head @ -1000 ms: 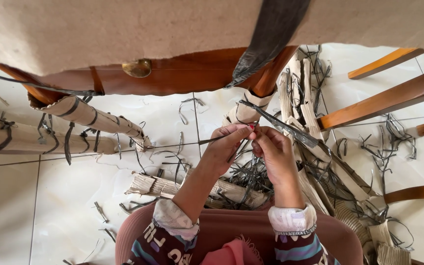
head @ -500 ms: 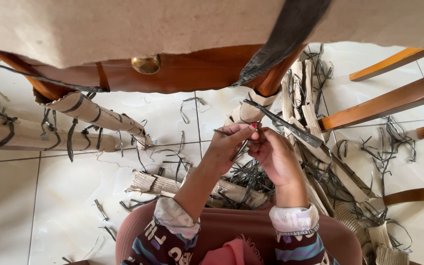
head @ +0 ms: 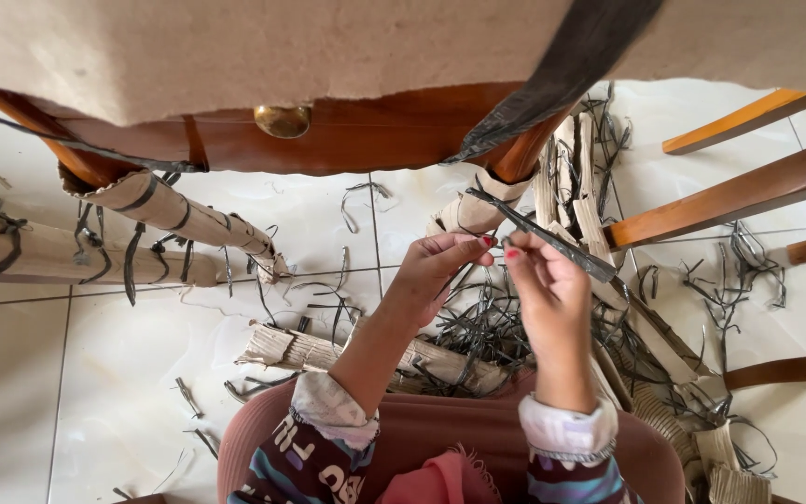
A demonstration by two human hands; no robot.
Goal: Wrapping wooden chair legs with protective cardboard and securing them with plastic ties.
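Note:
My left hand and my right hand are raised close together over my lap, fingertips pinched and almost touching. Between them they hold a thin dark strip, mostly hidden by the fingers. Just beyond my right fingertips a wider dark strip runs diagonally over a pile of beige corrugated pieces. Under my hands lies a tangle of loose dark strips on the white tiled floor.
A wooden table edge with a brass knob crosses the top, under a beige sheet with a broad dark band hanging off it. Rolled beige tubes bound with dark strips lie left. Wooden chair legs stand right.
The long thin strip that stuck out to the left of my left hand has been drawn in and no longer shows. My right hand has risen and turned, fingertips now higher.

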